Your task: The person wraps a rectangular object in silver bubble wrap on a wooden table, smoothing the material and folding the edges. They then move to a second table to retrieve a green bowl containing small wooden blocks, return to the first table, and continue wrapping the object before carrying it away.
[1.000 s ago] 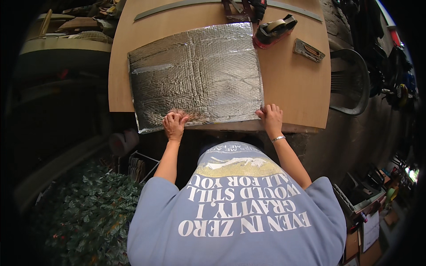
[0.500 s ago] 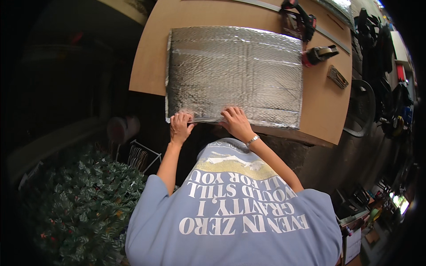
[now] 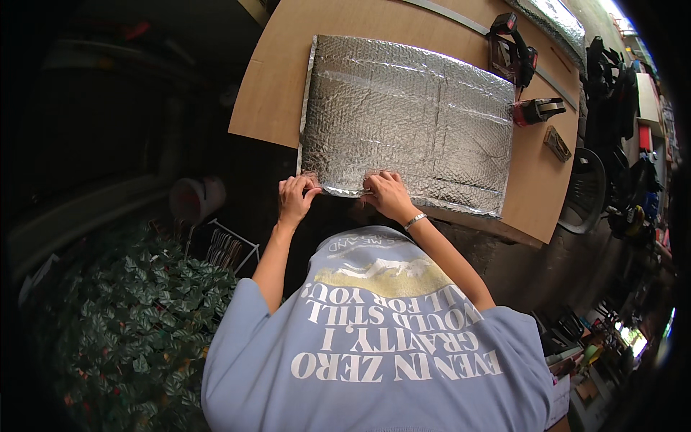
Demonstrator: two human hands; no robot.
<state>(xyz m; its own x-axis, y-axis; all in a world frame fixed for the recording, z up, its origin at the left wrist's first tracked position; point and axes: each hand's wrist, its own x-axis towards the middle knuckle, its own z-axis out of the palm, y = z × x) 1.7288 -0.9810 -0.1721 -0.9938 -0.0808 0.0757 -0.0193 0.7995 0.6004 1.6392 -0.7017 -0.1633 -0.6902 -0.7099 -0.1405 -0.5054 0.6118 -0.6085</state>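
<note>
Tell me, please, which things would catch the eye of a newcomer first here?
The shiny silver foil sheet, lying mostly on the wooden tabletop at upper centre, likely draws the eye first; the left hand and right hand grip its near edge. Then come the printed blue shirt at bottom centre and the dense green foliage at lower left.
</note>
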